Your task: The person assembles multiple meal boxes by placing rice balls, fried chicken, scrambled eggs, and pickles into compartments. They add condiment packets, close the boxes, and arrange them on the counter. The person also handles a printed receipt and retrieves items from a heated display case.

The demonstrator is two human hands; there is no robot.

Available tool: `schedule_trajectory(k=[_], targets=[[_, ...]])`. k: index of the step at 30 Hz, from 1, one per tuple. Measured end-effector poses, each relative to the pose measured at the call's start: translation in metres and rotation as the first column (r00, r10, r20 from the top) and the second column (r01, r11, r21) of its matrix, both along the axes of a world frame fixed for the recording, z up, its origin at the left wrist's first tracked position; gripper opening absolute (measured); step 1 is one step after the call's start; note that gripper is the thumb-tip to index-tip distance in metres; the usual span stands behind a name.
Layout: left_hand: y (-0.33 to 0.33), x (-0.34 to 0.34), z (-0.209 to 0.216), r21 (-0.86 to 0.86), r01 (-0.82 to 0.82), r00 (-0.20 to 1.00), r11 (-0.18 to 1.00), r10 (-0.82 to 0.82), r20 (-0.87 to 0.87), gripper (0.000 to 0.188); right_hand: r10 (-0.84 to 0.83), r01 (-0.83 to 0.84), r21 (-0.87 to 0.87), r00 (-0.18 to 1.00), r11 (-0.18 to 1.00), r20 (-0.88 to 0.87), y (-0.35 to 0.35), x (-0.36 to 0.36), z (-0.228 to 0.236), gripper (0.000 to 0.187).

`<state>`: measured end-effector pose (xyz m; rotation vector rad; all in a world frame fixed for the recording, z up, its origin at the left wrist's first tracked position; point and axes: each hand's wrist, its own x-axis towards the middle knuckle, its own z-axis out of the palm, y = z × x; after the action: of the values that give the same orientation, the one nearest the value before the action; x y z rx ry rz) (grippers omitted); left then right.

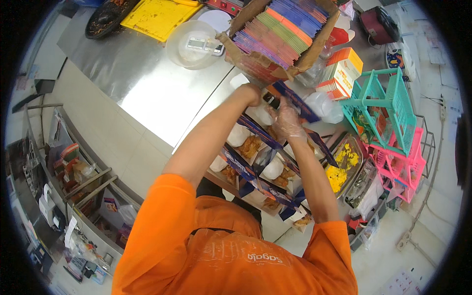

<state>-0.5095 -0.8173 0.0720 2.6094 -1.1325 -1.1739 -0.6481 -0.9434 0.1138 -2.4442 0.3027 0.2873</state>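
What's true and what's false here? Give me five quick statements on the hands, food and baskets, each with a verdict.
1. Yellow food lies in a tray. True.
2. The left hand is in that tray. False: it is near the right hand.
3. The teal basket is left of the carton. False: it is to the right.
4. Browned pieces lie in boxes. True.
5. Both sleeves are orange. True.

Room leftward over tabletop [142, 81], carton [253, 66] ahead

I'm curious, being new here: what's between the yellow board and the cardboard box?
In the head view, a translucent bowl and a white disc, with red equipment beyond.
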Motion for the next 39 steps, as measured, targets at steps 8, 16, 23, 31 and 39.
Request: schedule_trajectory(k=[8,16,23,31,39], targets=[[0.012,0.013,-0.019,0.0,-0.025,0.994,1.0,0.025,-0.107,0.017,-0.093,0.1,-0.009,0.954,0.995,0.286,0.001,-0.031,-0.015,0.069],[0.036,0.039,-0.051,-0.103,0.144,0.988,0.984,-0.149,-0.046,0.049,-0.731,0.695,0.566,0.646,0.444,-0.22,-0.029,-0.123,0.121,0.051],[0.074,-0.027,0.109,-0.667,-0.341,0.826,0.663,0.549,0.124,0.032,-0.666,0.583,-0.339,0.709,0.739,-0.233,-0.259,-0.311,0.018,0.069],[0.176,-0.216,0.178,-0.609,-0.671,0.518,0.422,0.855,0.021,0.031,-0.497,0.422,-0.263,0.762,0.868,-0.415,-0.2,-0.266,0.034,0.068],[0.123,-0.281,0.199,-0.493,-0.644,0.677,0.585,0.736,-0.01,0.027,-0.563,0.53,-0.191,0.779,0.827,-0.277,-0.235,-0.304,-0.017,0.088]])
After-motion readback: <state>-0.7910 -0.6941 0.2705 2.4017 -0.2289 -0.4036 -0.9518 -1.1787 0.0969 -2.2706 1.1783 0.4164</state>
